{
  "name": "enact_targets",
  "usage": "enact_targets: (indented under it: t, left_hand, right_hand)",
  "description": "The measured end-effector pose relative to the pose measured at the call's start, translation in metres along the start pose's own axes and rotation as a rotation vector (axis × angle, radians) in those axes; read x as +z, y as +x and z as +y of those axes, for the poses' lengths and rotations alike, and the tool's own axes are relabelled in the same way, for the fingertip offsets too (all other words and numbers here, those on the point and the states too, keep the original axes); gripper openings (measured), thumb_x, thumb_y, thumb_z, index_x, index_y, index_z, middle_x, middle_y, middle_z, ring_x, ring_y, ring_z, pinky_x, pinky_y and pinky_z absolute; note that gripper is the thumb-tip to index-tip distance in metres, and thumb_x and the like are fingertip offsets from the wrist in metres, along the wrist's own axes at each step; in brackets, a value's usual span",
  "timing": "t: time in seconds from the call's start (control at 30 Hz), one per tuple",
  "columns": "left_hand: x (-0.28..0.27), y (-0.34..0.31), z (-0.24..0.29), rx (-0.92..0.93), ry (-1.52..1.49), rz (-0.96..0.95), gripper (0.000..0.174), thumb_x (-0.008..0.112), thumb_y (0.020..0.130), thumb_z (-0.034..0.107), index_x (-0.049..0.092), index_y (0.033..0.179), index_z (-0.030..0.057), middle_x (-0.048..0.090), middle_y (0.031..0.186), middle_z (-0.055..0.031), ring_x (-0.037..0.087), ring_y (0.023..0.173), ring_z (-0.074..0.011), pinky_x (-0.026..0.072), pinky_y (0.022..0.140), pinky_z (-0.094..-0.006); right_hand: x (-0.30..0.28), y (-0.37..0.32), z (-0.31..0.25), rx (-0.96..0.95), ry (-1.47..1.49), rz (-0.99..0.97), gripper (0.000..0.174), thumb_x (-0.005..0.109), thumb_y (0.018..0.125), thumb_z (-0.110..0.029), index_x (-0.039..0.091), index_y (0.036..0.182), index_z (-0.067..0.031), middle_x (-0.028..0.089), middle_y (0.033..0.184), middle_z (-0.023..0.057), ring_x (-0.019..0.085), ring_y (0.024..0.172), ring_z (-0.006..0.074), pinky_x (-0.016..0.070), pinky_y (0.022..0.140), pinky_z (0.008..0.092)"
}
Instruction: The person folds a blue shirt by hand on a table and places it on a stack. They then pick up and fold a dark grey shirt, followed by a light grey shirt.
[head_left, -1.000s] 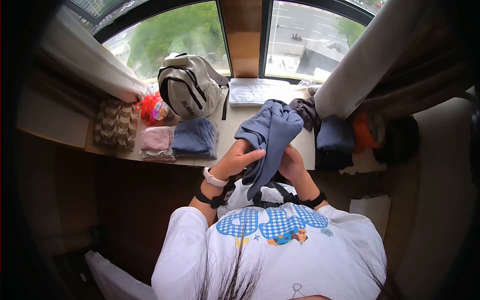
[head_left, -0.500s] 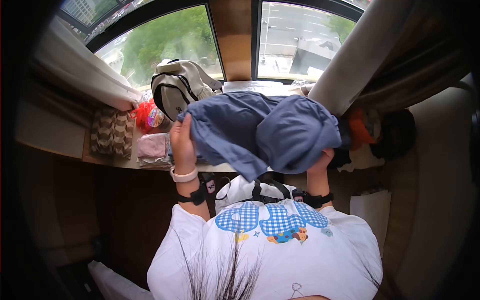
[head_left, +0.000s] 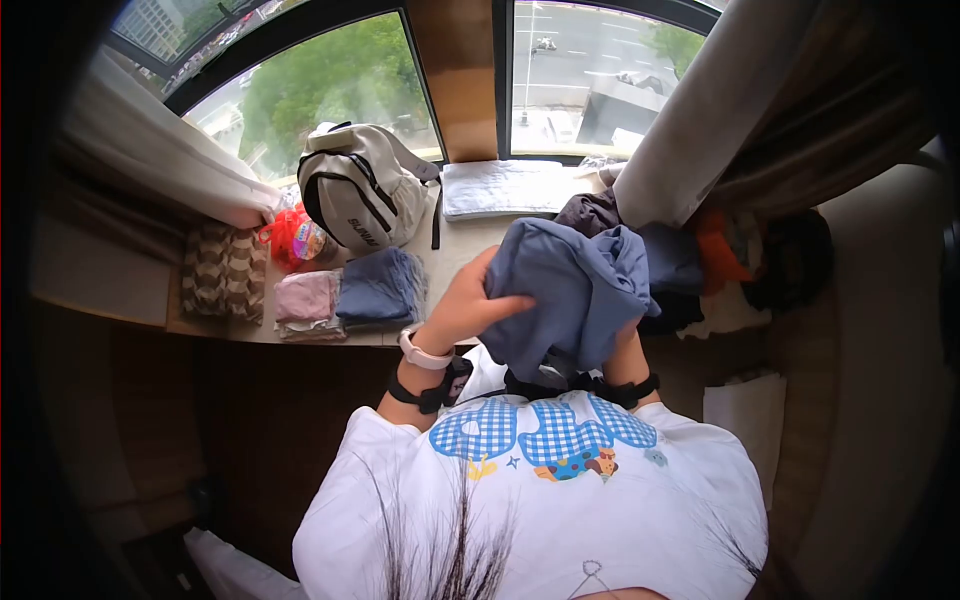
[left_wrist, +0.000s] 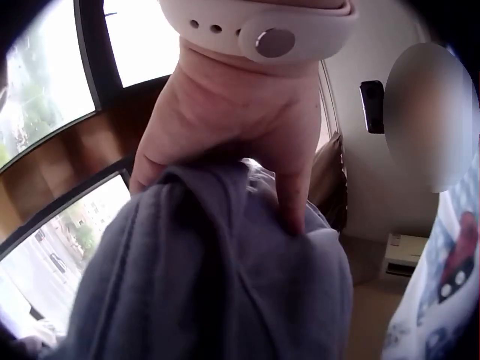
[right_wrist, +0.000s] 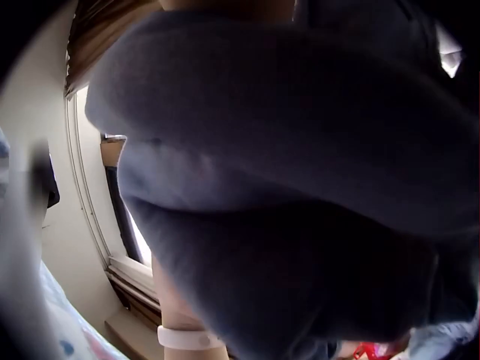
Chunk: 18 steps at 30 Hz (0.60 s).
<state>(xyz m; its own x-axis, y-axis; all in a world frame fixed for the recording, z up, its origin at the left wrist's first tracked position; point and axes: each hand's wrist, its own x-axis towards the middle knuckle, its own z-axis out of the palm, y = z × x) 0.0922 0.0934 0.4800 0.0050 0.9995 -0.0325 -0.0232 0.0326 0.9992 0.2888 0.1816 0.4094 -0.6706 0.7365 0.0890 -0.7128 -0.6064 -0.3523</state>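
Observation:
I hold a bunched blue-grey garment [head_left: 575, 290] in front of my chest, above the window ledge [head_left: 460, 250]. My left hand [head_left: 470, 300] grips its left side, thumb pressed into the cloth; in the left wrist view the left hand [left_wrist: 225, 127] closes over the garment [left_wrist: 210, 285] below a white watch [left_wrist: 262, 30]. My right hand [head_left: 622, 345] is under the cloth, only its wrist showing. The garment [right_wrist: 300, 187] fills the right wrist view and hides the right fingers.
On the ledge lie a beige backpack [head_left: 360, 190], a folded white towel [head_left: 500, 187], a folded blue garment [head_left: 380, 288], a pink one [head_left: 307, 300] and a red bag [head_left: 295, 238]. Loose clothes [head_left: 700, 265] are piled at the right under a curtain [head_left: 700, 120].
Half a second ago the garment was spread wide between my hands. Both hands have come together, and the cloth is now bunched in front of my chest.

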Motion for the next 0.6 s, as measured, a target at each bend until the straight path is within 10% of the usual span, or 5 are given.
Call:
enact_targets:
  t: [0.23, 0.33, 0.47, 0.6]
  left_hand:
    - [-0.026, -0.006, 0.008, 0.193, -0.032, 0.388, 0.017, 0.062, 0.074, 0.002, 0.061, 0.09, -0.0048, 0.063, 0.079, -0.0038, 0.055, 0.071, -0.008, 0.0438, 0.066, -0.0217]
    - [-0.028, -0.006, 0.003, 0.224, 0.344, 0.194, 0.014, 0.063, 0.07, -0.003, 0.063, 0.084, -0.0026, 0.06, 0.071, -0.0043, 0.054, 0.064, -0.008, 0.0414, 0.058, -0.0204]
    - [0.0, 0.004, -0.011, 0.313, 0.439, -0.063, 0.019, 0.06, 0.061, -0.004, 0.064, 0.079, 0.0004, 0.06, 0.067, -0.0112, 0.057, 0.059, -0.0183, 0.0425, 0.053, -0.0274]
    - [0.0, 0.001, -0.008, 0.289, 0.339, 0.002, 0.017, 0.062, 0.062, -0.003, 0.065, 0.079, 0.0009, 0.06, 0.066, -0.0086, 0.056, 0.057, -0.0148, 0.0416, 0.053, -0.023]
  right_hand:
    - [-0.019, 0.014, -0.014, 0.038, -0.875, 0.389, 0.07, 0.061, 0.068, -0.009, 0.028, 0.129, -0.0008, 0.044, 0.119, 0.0124, 0.043, 0.112, 0.0234, 0.0293, 0.097, 0.0291]
    - [0.0, 0.01, -0.001, -0.198, -1.61, 0.148, 0.08, 0.066, 0.065, -0.012, 0.023, 0.131, -0.0013, 0.037, 0.127, 0.0152, 0.036, 0.119, 0.0258, 0.0254, 0.1, 0.0312]
    - [0.054, 0.012, 0.015, 0.002, -1.453, -0.42, 0.085, 0.068, 0.062, -0.009, 0.022, 0.133, -0.0048, 0.033, 0.132, 0.0156, 0.032, 0.123, 0.0278, 0.026, 0.1, 0.0336]
    - [0.047, 0.01, 0.031, -0.01, -1.469, -0.221, 0.047, 0.064, 0.066, -0.005, 0.049, 0.11, -0.0034, 0.058, 0.096, 0.0148, 0.058, 0.086, 0.0248, 0.0445, 0.075, 0.0302]
